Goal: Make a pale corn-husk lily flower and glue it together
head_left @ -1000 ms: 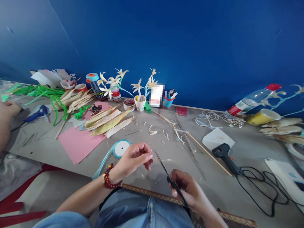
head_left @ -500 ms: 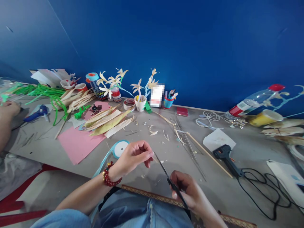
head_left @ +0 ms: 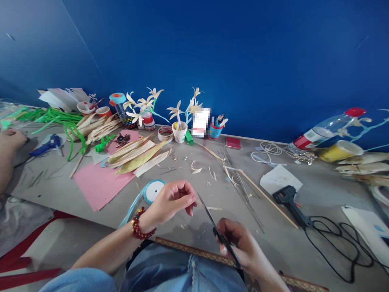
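Note:
My left hand (head_left: 179, 198), with a red bead bracelet at the wrist, is closed in a pinch; what its fingertips hold is too small to make out. Dark scissors (head_left: 216, 229) are gripped in my right hand (head_left: 235, 239), their blades pointing up and left to just beside the left fingertips. A pale thin strip (head_left: 215, 208) lies on the table behind the blades. Beside my left wrist is a white spool (head_left: 155, 190) with light blue ribbon.
Dried husks (head_left: 142, 156) and pink paper (head_left: 99, 182) lie left of centre. Husk flowers stand in a cup (head_left: 179, 133) at the back. A black glue gun (head_left: 288, 198) with its cable is on the right. Another person's hand (head_left: 13, 138) rests at far left.
The scissors' tips have shifted slightly near my left fingertips. A pale strip now shows on the table behind the blades. My left hand has hardly moved.

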`<control>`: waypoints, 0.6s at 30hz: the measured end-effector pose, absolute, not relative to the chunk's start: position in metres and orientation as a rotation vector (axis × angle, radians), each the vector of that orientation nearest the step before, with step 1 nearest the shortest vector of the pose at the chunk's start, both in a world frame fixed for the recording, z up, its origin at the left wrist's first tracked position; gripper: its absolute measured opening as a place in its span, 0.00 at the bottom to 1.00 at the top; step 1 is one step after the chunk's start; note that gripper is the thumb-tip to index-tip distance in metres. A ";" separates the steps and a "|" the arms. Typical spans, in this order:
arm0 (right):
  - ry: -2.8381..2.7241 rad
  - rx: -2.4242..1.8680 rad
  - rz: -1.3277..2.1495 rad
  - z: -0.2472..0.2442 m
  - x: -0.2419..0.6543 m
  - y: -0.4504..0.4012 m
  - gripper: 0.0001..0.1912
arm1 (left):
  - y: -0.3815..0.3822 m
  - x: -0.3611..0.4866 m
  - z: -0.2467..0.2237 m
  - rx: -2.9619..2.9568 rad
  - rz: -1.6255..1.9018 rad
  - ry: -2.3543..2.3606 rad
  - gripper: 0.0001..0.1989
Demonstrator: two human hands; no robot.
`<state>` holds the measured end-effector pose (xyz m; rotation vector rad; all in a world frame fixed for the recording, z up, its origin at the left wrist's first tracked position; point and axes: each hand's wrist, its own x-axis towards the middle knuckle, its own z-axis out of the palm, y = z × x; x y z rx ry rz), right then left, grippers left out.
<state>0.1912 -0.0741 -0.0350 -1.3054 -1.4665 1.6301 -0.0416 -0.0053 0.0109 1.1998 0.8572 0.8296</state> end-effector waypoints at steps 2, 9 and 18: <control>-1.477 -1.307 1.618 -0.035 0.191 -0.074 0.32 | -0.005 -0.042 0.010 1.197 0.827 0.857 0.12; -1.483 -1.290 1.621 -0.035 0.191 -0.073 0.32 | -0.006 -0.041 0.011 1.194 0.833 0.851 0.10; -1.507 -1.283 1.605 -0.038 0.192 -0.074 0.29 | -0.005 -0.042 0.010 1.187 0.835 0.848 0.11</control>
